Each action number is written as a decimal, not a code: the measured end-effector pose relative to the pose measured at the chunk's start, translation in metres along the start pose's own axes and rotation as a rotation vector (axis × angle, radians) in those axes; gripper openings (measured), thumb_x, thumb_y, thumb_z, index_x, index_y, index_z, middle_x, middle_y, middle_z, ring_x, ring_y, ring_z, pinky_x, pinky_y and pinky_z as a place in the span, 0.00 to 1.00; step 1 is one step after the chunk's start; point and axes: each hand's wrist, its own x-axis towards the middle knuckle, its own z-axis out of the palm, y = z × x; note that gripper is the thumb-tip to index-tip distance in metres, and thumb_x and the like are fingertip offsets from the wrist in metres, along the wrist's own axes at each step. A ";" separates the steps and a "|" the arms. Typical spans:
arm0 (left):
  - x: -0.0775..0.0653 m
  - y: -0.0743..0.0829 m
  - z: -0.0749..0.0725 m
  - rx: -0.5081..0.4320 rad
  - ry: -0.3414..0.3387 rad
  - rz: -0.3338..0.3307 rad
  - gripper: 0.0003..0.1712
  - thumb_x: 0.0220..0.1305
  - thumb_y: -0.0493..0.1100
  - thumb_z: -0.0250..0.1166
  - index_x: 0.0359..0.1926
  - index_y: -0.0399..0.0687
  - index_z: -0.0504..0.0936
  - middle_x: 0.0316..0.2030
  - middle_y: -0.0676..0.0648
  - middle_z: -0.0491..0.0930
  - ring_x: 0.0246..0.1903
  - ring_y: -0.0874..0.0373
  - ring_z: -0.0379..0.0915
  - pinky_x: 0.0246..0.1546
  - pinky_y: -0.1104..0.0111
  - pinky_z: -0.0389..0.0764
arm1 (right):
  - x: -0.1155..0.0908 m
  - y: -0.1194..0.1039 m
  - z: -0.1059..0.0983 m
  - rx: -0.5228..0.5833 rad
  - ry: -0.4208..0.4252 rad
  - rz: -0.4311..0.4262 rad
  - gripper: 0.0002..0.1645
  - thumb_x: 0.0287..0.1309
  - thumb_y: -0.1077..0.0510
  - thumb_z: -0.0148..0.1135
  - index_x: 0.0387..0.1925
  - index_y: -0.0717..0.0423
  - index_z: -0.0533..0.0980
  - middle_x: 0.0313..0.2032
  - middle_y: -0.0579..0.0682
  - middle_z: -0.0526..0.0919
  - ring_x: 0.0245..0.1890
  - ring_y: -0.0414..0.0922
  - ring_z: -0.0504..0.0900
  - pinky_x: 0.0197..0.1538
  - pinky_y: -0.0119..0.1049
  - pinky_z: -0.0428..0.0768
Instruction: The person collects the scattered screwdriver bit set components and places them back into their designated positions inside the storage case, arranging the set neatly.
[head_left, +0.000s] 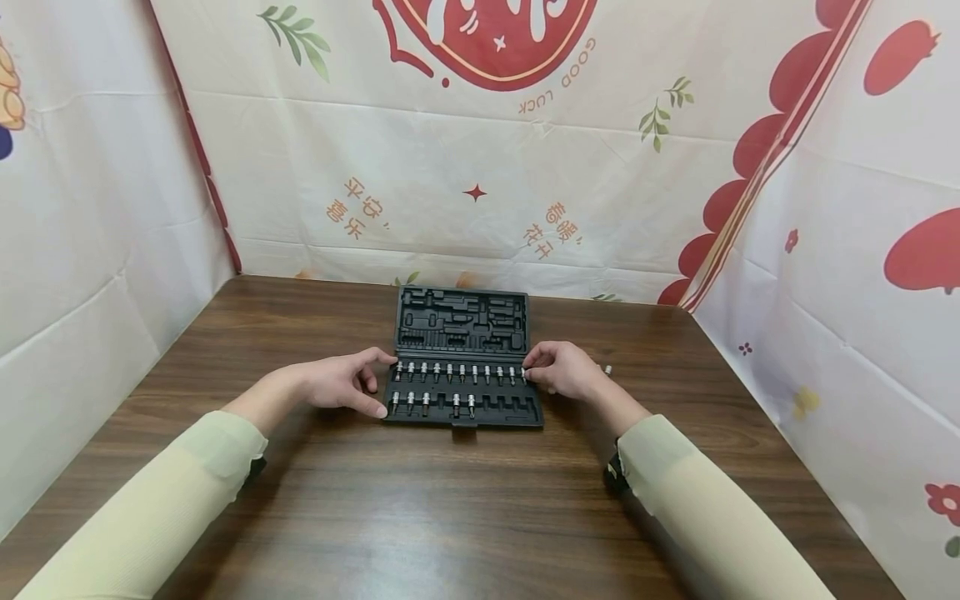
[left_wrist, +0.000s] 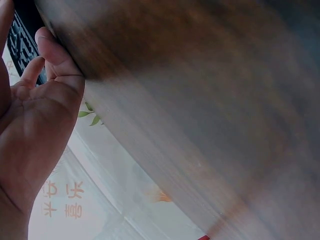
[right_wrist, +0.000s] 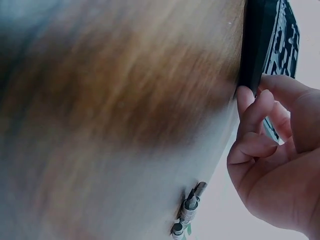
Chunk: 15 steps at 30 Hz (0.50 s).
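Observation:
A black plastic case (head_left: pixel 463 427) lies unfolded on the table, its lid (head_left: pixel 462 321) laid back with moulded recesses. Silver bit sockets (head_left: pixel 456 405) stand in two rows in the near half; the lower row has bare slots at its right. My left hand (head_left: pixel 341 381) rests at the case's left side, thumb by the near corner and fingers by the hinge end, spread apart. At the right end of the upper row, my right hand (head_left: pixel 564 368) pinches a bit socket (head_left: pixel 524 374), mostly hidden by the fingertips. In the right wrist view the fingers are curled beside the case wall.
Several loose bit sockets (right_wrist: pixel 188 212) lie on the table to the right of my right hand; one tip (head_left: pixel 608 369) shows past the wrist in the head view. The brown wooden table (head_left: pixel 420 517) meets printed white cloth (head_left: pixel 450 150) at the back and sides.

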 end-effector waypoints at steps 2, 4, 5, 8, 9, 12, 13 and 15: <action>0.000 0.000 0.000 -0.001 -0.002 0.001 0.53 0.67 0.54 0.80 0.83 0.47 0.61 0.50 0.42 0.75 0.40 0.54 0.75 0.46 0.62 0.76 | 0.000 -0.001 0.000 -0.004 0.002 0.000 0.06 0.75 0.57 0.70 0.48 0.54 0.86 0.40 0.50 0.88 0.29 0.44 0.79 0.35 0.37 0.81; -0.001 0.001 0.000 -0.002 -0.002 0.000 0.53 0.67 0.54 0.80 0.83 0.47 0.61 0.50 0.42 0.75 0.40 0.54 0.74 0.46 0.61 0.76 | 0.000 -0.001 -0.001 -0.016 0.005 -0.002 0.06 0.74 0.57 0.70 0.47 0.54 0.87 0.39 0.50 0.88 0.28 0.44 0.79 0.35 0.37 0.80; 0.000 0.001 0.000 -0.002 -0.002 0.001 0.53 0.67 0.54 0.80 0.83 0.46 0.61 0.50 0.42 0.75 0.40 0.54 0.74 0.46 0.61 0.76 | 0.000 -0.002 -0.001 -0.022 0.007 -0.002 0.06 0.75 0.57 0.70 0.47 0.54 0.87 0.39 0.50 0.89 0.28 0.44 0.79 0.35 0.37 0.80; -0.001 0.000 0.000 -0.001 -0.001 -0.001 0.53 0.67 0.54 0.80 0.83 0.46 0.61 0.50 0.42 0.75 0.40 0.54 0.74 0.46 0.62 0.76 | 0.001 -0.003 -0.001 -0.042 0.008 -0.009 0.06 0.75 0.58 0.70 0.47 0.55 0.87 0.39 0.50 0.89 0.27 0.44 0.79 0.34 0.37 0.80; -0.001 0.000 0.000 -0.002 -0.001 -0.003 0.53 0.67 0.54 0.80 0.83 0.46 0.61 0.50 0.42 0.75 0.40 0.54 0.74 0.46 0.62 0.76 | 0.001 -0.003 -0.001 -0.047 0.009 -0.011 0.06 0.75 0.58 0.70 0.47 0.55 0.88 0.39 0.50 0.89 0.27 0.43 0.79 0.35 0.37 0.80; -0.001 0.000 0.000 -0.003 -0.002 -0.002 0.53 0.67 0.54 0.80 0.83 0.46 0.61 0.50 0.42 0.75 0.41 0.53 0.75 0.47 0.61 0.76 | 0.001 -0.003 -0.001 -0.047 0.013 -0.008 0.07 0.75 0.58 0.70 0.47 0.56 0.88 0.39 0.51 0.89 0.27 0.43 0.79 0.35 0.37 0.81; 0.000 0.000 0.000 -0.004 -0.002 0.000 0.53 0.67 0.54 0.80 0.83 0.46 0.61 0.50 0.42 0.75 0.40 0.53 0.75 0.47 0.61 0.76 | 0.000 -0.003 -0.001 -0.045 0.016 -0.004 0.07 0.74 0.58 0.70 0.47 0.56 0.88 0.39 0.51 0.89 0.27 0.43 0.80 0.35 0.37 0.81; 0.000 0.000 0.000 -0.004 -0.003 0.003 0.53 0.67 0.54 0.80 0.83 0.46 0.61 0.50 0.42 0.75 0.40 0.54 0.75 0.46 0.61 0.76 | -0.001 -0.003 -0.001 -0.043 0.021 0.001 0.07 0.74 0.57 0.70 0.48 0.55 0.88 0.40 0.51 0.89 0.27 0.43 0.80 0.35 0.37 0.81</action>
